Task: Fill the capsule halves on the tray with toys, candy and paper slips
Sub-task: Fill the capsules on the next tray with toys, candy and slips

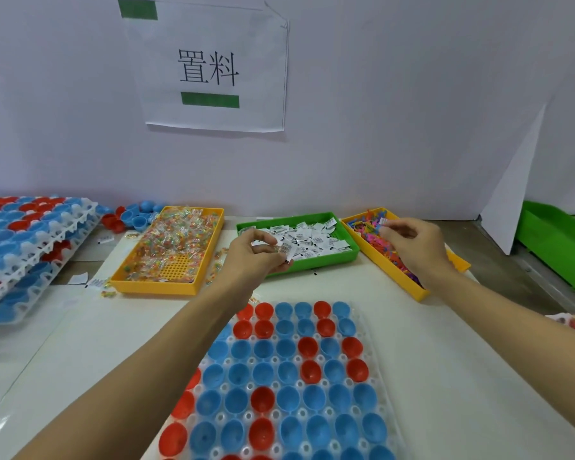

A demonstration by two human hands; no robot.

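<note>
My left hand [258, 252] has its grip closed in a pinch: thumb and curled fingers hold a few small white paper slips [286, 250] with black print, just over the near edge of the green tray [346, 257]. That tray is shallow plastic, heaped with more of the same folded slips.

My right hand [412, 242] is curled too, thumb and forefinger pinching one white slip [383, 221] above the far end of the yellow tray [399, 280] to the right, which holds a tangle of thin, bright pink, orange and blue plastic toys [375, 237].

To the left sits another yellow tray [153, 287] with a perforated floor, full of clear-wrapped candy [176, 240].

The capsule halves [286, 376], glossy red and blue cups seated open side up in a clear moulded tray [372, 327], lie on the white table [80, 343] nearer to me than both hands, under my forearms. They look unfilled. More loaded trays [30, 240] are stacked at far left.
</note>
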